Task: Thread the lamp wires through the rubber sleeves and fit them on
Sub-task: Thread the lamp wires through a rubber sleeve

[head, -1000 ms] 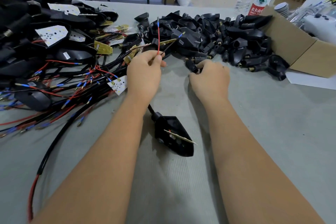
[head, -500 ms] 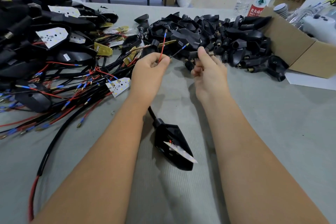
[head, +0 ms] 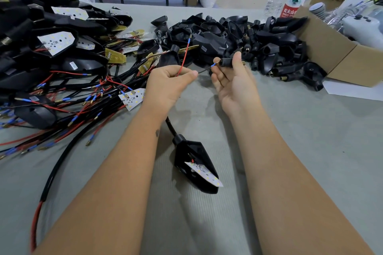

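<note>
Head camera: I see my left hand (head: 170, 85) pinching the red wire (head: 184, 56) and the black wire (head: 205, 70). At its 3 o'clock, my right hand (head: 232, 80) grips a rubber sleeve (head: 227, 62), with the black wire's blue tip (head: 213, 65) just beside the sleeve's opening.

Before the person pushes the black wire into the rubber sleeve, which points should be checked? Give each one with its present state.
1. Left hand pinches the thin black wire and thin red wire: ok.
2. Right hand holds the short black rubber sleeve: ok.
3. Black wire's blue tip points at the sleeve opening: ok.
4. Tip already inside the sleeve: cannot tell.
5. Red wire aimed at the sleeve: not ok, it stands upward.
6. Black lamp housing rests on the grey table: ok.
</note>
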### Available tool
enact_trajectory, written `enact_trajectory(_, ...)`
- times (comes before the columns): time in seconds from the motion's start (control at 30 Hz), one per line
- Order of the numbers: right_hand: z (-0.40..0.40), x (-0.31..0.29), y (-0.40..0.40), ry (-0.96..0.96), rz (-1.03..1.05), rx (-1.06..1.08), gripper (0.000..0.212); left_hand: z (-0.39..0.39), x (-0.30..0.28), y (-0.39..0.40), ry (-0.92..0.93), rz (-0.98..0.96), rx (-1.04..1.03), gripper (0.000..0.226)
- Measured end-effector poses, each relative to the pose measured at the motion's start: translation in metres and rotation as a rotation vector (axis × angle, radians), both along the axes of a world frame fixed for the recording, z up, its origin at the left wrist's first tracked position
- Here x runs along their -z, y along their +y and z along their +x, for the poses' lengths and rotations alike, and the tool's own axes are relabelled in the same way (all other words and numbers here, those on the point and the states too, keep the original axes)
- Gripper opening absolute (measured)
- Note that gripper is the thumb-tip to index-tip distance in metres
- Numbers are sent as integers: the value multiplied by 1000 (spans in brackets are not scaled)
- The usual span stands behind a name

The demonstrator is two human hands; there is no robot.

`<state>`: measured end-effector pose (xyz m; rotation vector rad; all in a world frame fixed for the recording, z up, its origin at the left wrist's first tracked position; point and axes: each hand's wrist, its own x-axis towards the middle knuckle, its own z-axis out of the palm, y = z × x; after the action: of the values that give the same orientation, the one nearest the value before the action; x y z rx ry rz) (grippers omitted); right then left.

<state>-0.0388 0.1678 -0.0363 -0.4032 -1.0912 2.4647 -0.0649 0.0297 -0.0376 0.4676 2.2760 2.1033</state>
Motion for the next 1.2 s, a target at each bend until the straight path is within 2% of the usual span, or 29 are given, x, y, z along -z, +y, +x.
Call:
enact_trajectory(0.33, 0, 1, 2, -53, 10, 3, 25, -3, 2, -2, 31, -53, 40, 21)
enact_trajectory(0.57, 0, 2, 4, -57, 19, -5, 22, -2, 3, -4, 30, -76, 63, 12)
enact_trajectory(0.97, 2, 0, 2, -57, 44, -14, 20, 0, 0, -3, 39, -93, 85, 14)
enact_trajectory(1.2, 6, -3, -10, -24, 314, -113, 11, -2, 3, 0, 27, -54, 37, 12)
